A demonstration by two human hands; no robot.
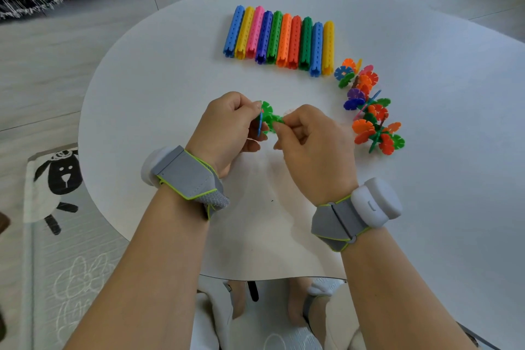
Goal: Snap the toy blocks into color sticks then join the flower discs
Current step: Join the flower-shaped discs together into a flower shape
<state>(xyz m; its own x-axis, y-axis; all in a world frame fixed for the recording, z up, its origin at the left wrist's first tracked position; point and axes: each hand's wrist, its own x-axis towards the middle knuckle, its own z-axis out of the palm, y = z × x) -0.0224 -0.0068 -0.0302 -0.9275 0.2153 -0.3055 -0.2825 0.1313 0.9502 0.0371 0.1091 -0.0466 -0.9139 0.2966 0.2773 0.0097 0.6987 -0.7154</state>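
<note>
Two hands are working close together near the middle of the white table (170,71), and we are pinching small parts in both. Our left hand (227,125) is curling its thumb and fingertips round a green disc (266,109), with a blue disc (259,125) standing edge-on against it by the fingers. Our right hand (312,145) is nipping a second green disc (277,119) between thumb and forefinger, with the other fingers folding loosely underneath. The two green pieces are touching. Whether their slots are already seated we cannot tell, since fingers are covering the joint.

The relation that matters, as we are judging it, is this: the second green disc is lying at three o'clock from the left grip. The push should therefore be running along the nine-to-three line, hand toward hand, with the notches facing each other. Both hands are equally near, and neither is needing to reach.

Ten colour sticks (279,40) are lying side by side at twelve to one o'clock, their long axes running roughly twelve to six, so that half of the task is looking finished. The chain of flower discs (369,111) is trailing from one o'clock round to three o'clock, just beyond the right hand and nearer to it than to the left. Open tabletop is lying at nine and six o'clock. The near edge is passing under our forearms at six, so we are guessing a dropped disc could be sliding off toward our lap.
</note>
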